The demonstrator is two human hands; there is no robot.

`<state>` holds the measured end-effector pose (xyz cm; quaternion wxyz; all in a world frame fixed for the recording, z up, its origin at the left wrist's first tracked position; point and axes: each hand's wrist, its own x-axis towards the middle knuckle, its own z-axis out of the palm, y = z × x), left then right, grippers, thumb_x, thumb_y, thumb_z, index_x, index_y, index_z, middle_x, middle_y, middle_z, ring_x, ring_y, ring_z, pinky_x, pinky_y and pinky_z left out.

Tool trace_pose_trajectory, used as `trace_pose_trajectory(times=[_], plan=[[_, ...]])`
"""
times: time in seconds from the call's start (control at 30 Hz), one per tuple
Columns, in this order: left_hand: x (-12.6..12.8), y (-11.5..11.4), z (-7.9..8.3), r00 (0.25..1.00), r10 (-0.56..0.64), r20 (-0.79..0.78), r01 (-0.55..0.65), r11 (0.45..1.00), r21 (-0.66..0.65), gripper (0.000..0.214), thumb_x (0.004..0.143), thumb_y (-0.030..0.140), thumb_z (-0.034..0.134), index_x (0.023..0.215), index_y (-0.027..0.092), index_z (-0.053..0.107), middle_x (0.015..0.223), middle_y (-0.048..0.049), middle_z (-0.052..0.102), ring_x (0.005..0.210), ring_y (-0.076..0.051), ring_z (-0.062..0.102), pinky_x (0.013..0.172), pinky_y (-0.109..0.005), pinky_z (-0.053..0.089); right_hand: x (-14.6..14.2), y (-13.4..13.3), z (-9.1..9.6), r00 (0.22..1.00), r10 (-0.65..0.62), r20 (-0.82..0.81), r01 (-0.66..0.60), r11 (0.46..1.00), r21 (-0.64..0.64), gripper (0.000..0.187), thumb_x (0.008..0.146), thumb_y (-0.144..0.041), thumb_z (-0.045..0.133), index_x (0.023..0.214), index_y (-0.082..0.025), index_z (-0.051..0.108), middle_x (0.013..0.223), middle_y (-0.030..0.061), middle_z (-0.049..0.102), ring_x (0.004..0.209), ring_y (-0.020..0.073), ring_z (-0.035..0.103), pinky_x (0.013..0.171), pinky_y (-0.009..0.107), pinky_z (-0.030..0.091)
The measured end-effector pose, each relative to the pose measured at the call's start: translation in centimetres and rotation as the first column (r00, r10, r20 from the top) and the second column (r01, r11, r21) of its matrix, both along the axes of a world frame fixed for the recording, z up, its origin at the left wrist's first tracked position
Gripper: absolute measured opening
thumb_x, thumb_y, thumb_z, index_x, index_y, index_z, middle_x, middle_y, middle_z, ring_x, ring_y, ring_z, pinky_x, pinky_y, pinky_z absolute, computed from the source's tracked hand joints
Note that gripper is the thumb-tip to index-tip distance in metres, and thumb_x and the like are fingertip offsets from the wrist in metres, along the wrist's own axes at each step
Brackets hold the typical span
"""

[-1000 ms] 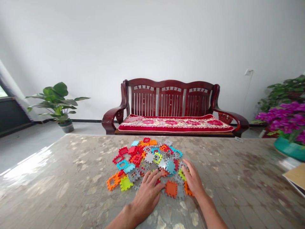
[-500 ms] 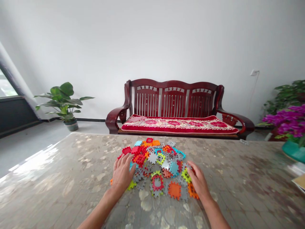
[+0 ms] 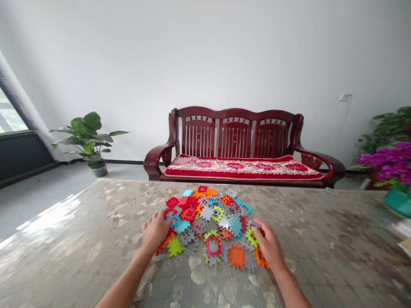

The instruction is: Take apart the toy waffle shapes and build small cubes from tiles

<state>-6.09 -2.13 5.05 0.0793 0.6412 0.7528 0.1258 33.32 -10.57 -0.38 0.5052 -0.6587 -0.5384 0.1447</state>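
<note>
A heap of colourful plastic interlocking tiles point(image 3: 210, 214) lies in the middle of a marbled table point(image 3: 96, 244): red, orange, blue, grey and lime pieces. My left hand point(image 3: 155, 230) rests at the heap's left edge, fingers slightly bent and apart, tips on a red frame tile point(image 3: 169, 212). A lime tile point(image 3: 174, 247) lies just beside its thumb side. My right hand point(image 3: 269, 247) lies flat on the heap's right edge, over an orange grid tile point(image 3: 259, 260), with a solid orange tile point(image 3: 236, 256) to its left. Neither hand lifts anything.
Beyond the table's far edge stands a dark red wooden bench point(image 3: 237, 137) with a flowered cushion. A potted green plant point(image 3: 87, 139) sits on the floor at left. Purple flowers point(image 3: 387, 162) in a teal pot point(image 3: 396, 202) stand at the table's right edge.
My left hand went from the heap's near middle out to its left edge, then drew back slightly, uncovering a red frame tile. My right hand barely moved. The view shifted a little left.
</note>
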Motion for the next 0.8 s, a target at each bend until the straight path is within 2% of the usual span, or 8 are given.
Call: trace_pose_trajectory(times=[0.2, 0.47, 0.67, 0.8], plan=[[-0.3, 1.4, 0.5, 0.999, 0.05, -0.018, -0.05, 0.998, -0.037, 0.06, 0.084, 0.045, 0.052, 0.138, 0.021, 0.05, 0.132, -0.0164, 0.06, 0.121, -0.038, 0.053, 0.093, -0.05, 0.043, 0.1, 0.1, -0.1, 1.0, -0.001, 0.026, 0.002, 1.0, -0.014, 0.039, 0.082, -0.045, 0.052, 0.106, -0.022, 0.071, 0.122, 0.0092, 0.065, 0.119, 0.026, 0.056, 0.108, 0.045, 0.038], [-0.8, 3.0, 1.0, 0.998, 0.062, 0.001, -0.062, 0.991, -0.123, 0.059, 0.072, 0.044, 0.066, 0.125, 0.021, 0.059, 0.122, -0.0182, 0.063, 0.11, -0.034, 0.062, 0.082, -0.039, 0.049, 0.1, 0.1, -0.1, 0.999, -0.014, 0.033, 0.015, 1.0, -0.001, 0.036, 0.081, -0.042, 0.053, 0.104, -0.022, 0.072, 0.122, 0.0095, 0.066, 0.118, 0.0262, 0.057, 0.107, 0.045, 0.04], [-0.8, 2.7, 0.5, 0.991, 0.08, 0.109, -0.076, 0.996, -0.046, 0.05, 0.072, 0.039, 0.065, 0.118, 0.022, 0.058, 0.122, -0.013, 0.062, 0.097, -0.025, 0.066, 0.071, -0.03, 0.048, 0.1, 0.1, -0.2, 1.0, -0.015, 0.024, 0.015, 1.0, 0.004, 0.036, 0.08, -0.042, 0.053, 0.102, -0.022, 0.073, 0.12, 0.0095, 0.067, 0.116, 0.0262, 0.058, 0.106, 0.045, 0.04], [-0.1, 1.7, 0.8, 0.99, -0.038, 0.136, 0.033, 0.999, 0.039, 0.035, 0.075, 0.031, 0.062, 0.109, 0.023, 0.06, 0.111, -0.0076, 0.067, 0.096, -0.023, 0.066, 0.07, -0.028, 0.045, 0.0, 0.2, -0.1, 0.999, -0.027, 0.018, 0.026, 1.0, 0.016, 0.037, 0.079, -0.041, 0.052, 0.103, -0.021, 0.072, 0.117, 0.0091, 0.068, 0.114, 0.0257, 0.059, 0.105, 0.044, 0.041]])
